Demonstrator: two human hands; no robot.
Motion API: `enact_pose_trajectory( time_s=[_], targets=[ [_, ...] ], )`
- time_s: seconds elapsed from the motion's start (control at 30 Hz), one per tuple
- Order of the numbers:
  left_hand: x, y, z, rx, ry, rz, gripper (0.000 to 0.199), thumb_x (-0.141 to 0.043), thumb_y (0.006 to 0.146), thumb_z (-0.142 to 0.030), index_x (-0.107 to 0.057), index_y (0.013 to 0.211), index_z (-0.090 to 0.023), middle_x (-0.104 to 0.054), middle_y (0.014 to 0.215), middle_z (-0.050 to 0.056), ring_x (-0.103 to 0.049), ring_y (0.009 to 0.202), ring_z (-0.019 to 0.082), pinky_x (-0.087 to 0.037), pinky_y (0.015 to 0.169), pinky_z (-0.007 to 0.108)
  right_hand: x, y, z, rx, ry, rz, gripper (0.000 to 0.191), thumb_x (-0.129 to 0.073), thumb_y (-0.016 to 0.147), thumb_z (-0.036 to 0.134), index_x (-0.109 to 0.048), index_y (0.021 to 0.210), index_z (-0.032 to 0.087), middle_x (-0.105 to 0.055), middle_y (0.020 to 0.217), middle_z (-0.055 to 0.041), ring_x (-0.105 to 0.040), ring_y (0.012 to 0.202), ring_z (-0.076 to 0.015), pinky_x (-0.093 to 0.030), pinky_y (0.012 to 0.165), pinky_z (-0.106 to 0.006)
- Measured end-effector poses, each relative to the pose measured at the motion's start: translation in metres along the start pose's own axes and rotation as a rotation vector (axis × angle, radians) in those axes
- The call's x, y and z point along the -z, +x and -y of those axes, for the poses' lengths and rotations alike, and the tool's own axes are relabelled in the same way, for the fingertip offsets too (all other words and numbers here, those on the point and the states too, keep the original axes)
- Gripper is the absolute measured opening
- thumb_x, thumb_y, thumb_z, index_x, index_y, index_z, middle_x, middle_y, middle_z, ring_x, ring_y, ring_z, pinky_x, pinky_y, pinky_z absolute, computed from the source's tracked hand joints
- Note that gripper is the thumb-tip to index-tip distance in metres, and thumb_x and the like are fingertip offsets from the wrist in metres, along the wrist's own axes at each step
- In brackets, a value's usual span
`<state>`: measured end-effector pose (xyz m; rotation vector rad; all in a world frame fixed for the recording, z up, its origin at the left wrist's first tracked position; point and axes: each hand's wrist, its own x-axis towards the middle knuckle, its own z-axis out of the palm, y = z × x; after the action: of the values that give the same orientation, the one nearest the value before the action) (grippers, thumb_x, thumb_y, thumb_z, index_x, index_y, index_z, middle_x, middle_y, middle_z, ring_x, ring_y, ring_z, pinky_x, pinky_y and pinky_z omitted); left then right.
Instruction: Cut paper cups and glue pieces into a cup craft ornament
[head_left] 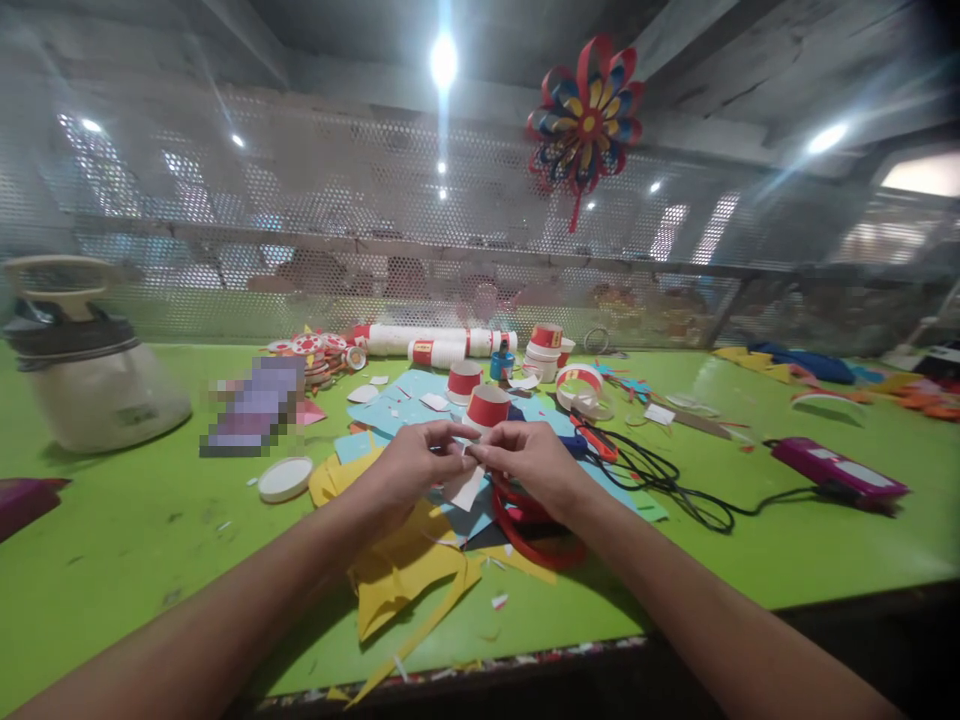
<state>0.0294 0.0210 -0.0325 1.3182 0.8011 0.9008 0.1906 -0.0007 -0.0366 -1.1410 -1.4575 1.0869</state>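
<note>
My left hand [424, 462] and my right hand [531, 458] meet over the middle of the table, fingertips pinched together. A small white piece of paper [468, 488] hangs from between them. Just beyond my fingers stands a red and white paper cup [487, 407], with a second such cup [464, 380] behind it. Below my right hand lie large red loops that look like scissor handles [551, 555]. Yellow paper [405, 570] lies under my left wrist, and light blue paper [409, 393] spreads beyond it.
On the green table [262, 580] are a white lid [286, 480], a beige lidded jug [94, 370] and a phone-like blurred object [255, 405]. A black cord [675, 480] leads to a purple box [840, 470]. Paper-cup rolls [420, 340] line the back; a paper flower [589, 120] hangs above.
</note>
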Motion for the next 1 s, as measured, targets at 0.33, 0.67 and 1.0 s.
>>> enact_pose_trajectory(
  time_s=[0.33, 0.67, 1.0],
  targets=[
    [0.0057, 0.0004, -0.0081, 0.029, -0.069, 0.101, 0.031, -0.071, 0.057, -0.013, -0.064, 0.087, -0.011, -0.055, 0.065, -0.001, -0.044, 0.054, 0.007, -0.03, 0.051, 0.022, 0.0072, 0.0006, 0.0008, 0.024, -0.049, 0.049, 0.021, -0.067, 0.07, 0.033, -0.061, 0.063, 0.015, -0.051, 0.044, 0.0066, -0.038, 0.036, -0.0051, -0.028, 0.038, -0.02],
    [-0.0001, -0.002, -0.0046, 0.084, 0.069, 0.092, 0.02, -0.069, 0.065, -0.031, -0.062, 0.066, -0.012, -0.051, 0.056, -0.002, -0.04, 0.051, 0.008, -0.028, 0.051, 0.023, 0.0065, 0.0005, 0.0046, 0.011, -0.058, 0.037, 0.021, -0.066, 0.07, 0.032, -0.057, 0.06, 0.016, -0.051, 0.044, 0.0063, -0.04, 0.035, -0.0055, -0.03, 0.037, -0.02],
    [0.0, -0.001, 0.0003, 0.017, 0.179, 0.049, 0.031, -0.069, 0.067, -0.043, -0.059, 0.064, -0.014, -0.047, 0.054, -0.004, -0.034, 0.05, 0.008, -0.022, 0.05, 0.023, 0.0078, 0.0024, 0.0032, -0.011, 0.041, 0.053, 0.036, -0.065, 0.071, 0.049, -0.056, 0.061, 0.015, -0.054, 0.052, 0.0031, -0.044, 0.04, -0.0067, -0.036, 0.04, -0.021]
  ],
)
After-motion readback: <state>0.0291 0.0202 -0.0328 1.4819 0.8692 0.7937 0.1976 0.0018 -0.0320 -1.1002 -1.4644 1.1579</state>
